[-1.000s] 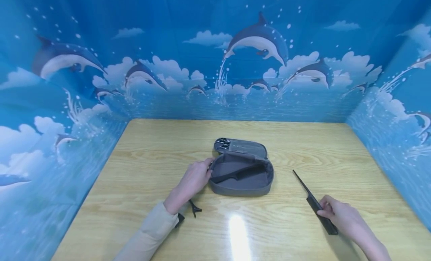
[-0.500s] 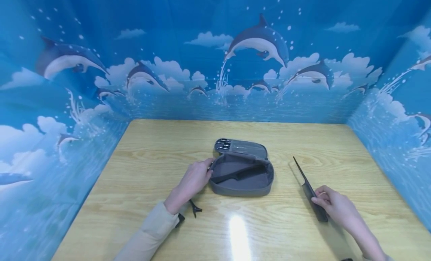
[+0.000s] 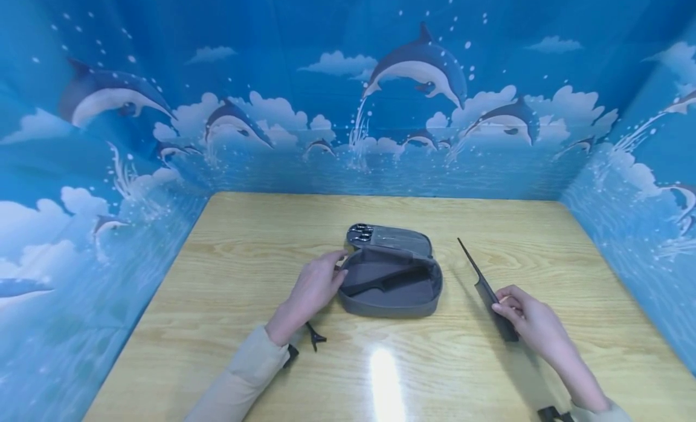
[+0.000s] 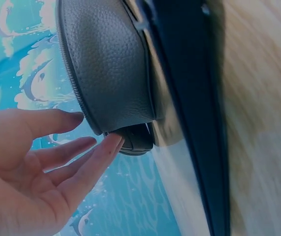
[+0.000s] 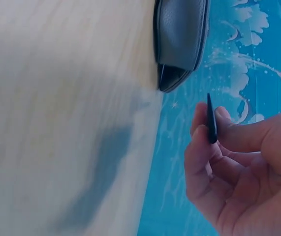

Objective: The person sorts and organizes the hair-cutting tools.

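A grey zip case (image 3: 388, 301) lies unzipped on the table, its lid (image 3: 402, 240) folded back. Inside it rests a black comb (image 3: 391, 280). My left hand (image 3: 312, 289) is at the case's left end, fingers fairly straight and thumb apart; in the left wrist view the fingertips (image 4: 114, 139) are at its corner, contact unclear. My right hand (image 3: 535, 325) pinches a black tail comb (image 3: 489, 298) between thumb and fingers. The comb is tilted above the table, its thin tail pointing away and left. In the right wrist view the pinched comb (image 5: 211, 120) appears nearly edge-on.
Silver scissor handles (image 3: 360, 232) show in the lid's left part. A black forked clip end (image 3: 315, 337) lies beside my left wrist. The wooden table (image 3: 261, 228) meets a blue dolphin-print curtain (image 3: 326, 162) at its back and sides.
My right hand has lifted the tail comb and moved it left and farther away, towards the case. My left thumb and fingers have spread slightly at the case's edge.
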{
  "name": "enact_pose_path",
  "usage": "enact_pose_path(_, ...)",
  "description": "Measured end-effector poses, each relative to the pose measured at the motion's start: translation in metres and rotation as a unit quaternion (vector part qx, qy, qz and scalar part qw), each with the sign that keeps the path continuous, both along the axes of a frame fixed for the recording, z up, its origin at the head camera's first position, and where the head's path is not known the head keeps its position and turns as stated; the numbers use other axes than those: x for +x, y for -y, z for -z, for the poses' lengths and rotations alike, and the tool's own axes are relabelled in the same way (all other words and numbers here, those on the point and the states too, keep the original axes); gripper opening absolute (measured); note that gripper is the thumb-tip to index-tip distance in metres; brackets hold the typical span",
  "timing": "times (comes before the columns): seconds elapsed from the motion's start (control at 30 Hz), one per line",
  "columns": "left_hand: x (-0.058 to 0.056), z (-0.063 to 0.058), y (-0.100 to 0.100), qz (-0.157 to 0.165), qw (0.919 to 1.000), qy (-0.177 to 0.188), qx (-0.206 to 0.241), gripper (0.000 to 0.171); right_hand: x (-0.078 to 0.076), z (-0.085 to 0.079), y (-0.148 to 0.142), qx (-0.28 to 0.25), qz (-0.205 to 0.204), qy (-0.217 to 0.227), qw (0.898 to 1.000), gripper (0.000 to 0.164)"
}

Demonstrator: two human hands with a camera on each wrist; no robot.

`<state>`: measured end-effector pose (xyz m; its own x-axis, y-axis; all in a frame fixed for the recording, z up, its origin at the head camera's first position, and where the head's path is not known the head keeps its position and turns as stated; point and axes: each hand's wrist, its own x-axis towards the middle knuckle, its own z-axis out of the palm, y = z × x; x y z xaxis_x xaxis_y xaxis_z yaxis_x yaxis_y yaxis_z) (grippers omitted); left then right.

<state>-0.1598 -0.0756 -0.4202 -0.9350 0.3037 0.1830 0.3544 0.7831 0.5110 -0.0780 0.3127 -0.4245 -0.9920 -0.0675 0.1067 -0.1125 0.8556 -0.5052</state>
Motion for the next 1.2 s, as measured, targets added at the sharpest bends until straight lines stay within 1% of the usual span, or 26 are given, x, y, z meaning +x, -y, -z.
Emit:
enact_pose_path(0.1,0.0,-0.002,-0.001,-0.002,0.9996,-0.028,0.005,0.042,-0.006,-0.005,0.009,0.001,-0.011,-0.014,1.0,0.014)
enact_pose_path(0.17,0.0,-0.003,-0.002,0.002,0.9984,-0.055,0.01,0.042,-0.009,-0.009,0.016,-0.005,-0.019,-0.015,1.0,0.013)
enact_pose_path(0.33,0.002,-0.008,-0.006,0.026,0.9927,-0.115,0.027,0.04,-0.018,-0.02,0.037,-0.014,-0.042,-0.014,0.999,0.012)
enact_pose_path(0.43,0.002,-0.011,-0.008,0.05,0.9878,-0.14,0.045,0.039,-0.023,-0.024,0.051,-0.023,-0.058,-0.016,0.998,0.013)
enact_pose_path(0.53,0.002,-0.013,-0.011,0.084,0.9825,-0.153,0.066,0.038,-0.027,-0.027,0.067,-0.034,-0.074,-0.009,0.997,0.014)
enact_pose_path(0.67,0.004,-0.014,-0.014,0.126,0.9774,-0.147,0.085,0.035,-0.033,-0.031,0.087,-0.047,-0.093,0.012,0.994,0.016)
enact_pose_path(0.8,0.007,-0.014,-0.015,0.149,0.9777,-0.127,0.077,0.031,-0.037,-0.034,0.102,-0.048,-0.116,0.016,0.992,0.017)
enact_pose_path(0.9,0.009,-0.014,-0.015,0.159,0.9797,-0.105,0.061,0.027,-0.039,-0.035,0.108,-0.046,-0.134,0.015,0.99,0.017)
enact_pose_path(1.0,0.01,-0.013,-0.013,0.165,0.9811,-0.089,0.046,0.023,-0.041,-0.035,0.112,-0.046,-0.138,0.023,0.989,0.017)
enact_pose_path(1.1,0.012,-0.013,-0.01,0.167,0.9818,-0.083,0.039,0.02,-0.042,-0.036,0.116,-0.046,-0.139,0.033,0.989,0.018)
enact_pose_path(1.2,0.013,-0.014,-0.008,0.171,0.9812,-0.08,0.041,0.019,-0.042,-0.038,0.119,-0.049,-0.135,0.045,0.989,0.019)
